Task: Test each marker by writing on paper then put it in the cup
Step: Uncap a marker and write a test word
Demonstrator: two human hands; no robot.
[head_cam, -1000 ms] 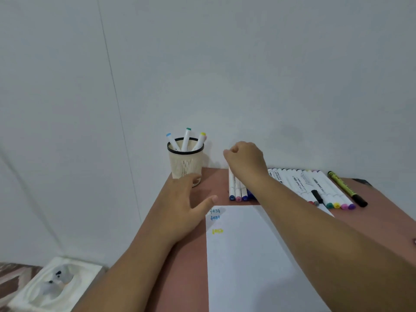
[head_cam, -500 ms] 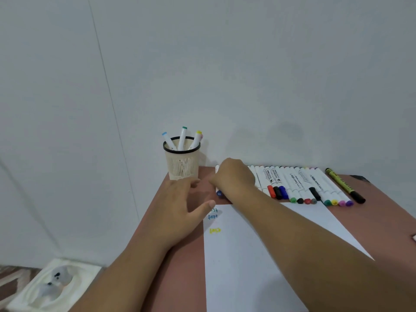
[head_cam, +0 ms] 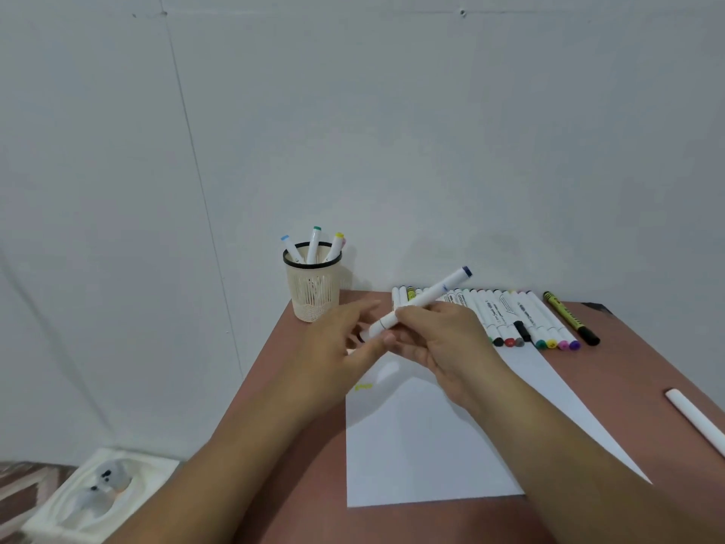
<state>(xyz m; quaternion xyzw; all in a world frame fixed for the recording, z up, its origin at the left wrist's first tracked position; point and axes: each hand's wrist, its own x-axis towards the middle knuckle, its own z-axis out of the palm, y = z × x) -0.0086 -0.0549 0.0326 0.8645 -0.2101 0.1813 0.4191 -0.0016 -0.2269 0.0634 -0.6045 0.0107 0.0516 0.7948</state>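
Right hand (head_cam: 439,343) has its fingers (head_cam: 412,314) clamped round the middle of a white marker (head_cam: 421,302), held in the air and tilted, dark blue cap up and away, just in front of the cup (head_cam: 312,286). Left hand (head_cam: 341,339) sits at the marker's lower end, fingers closed on that tip, though exactly how they pinch it I cannot tell from here. Both hands hover above the top edge of the white paper (head_cam: 423,445), which lies on the brown desk (head_cam: 627,386) in front of the cup, with a small yellow scribble (head_cam: 363,386) near its top left corner. The cup itself, cream mesh with a black rim, stands upright at the desk's back left corner against the wall, three capped markers poking out of it. To the right of the cup, a row of markers (head_cam: 521,320) lies side by side along the back of the desk, a yellow and black pen (head_cam: 571,318) at its far end. Well right of the cup, a white stick (head_cam: 696,420) lies at the desk's edge.
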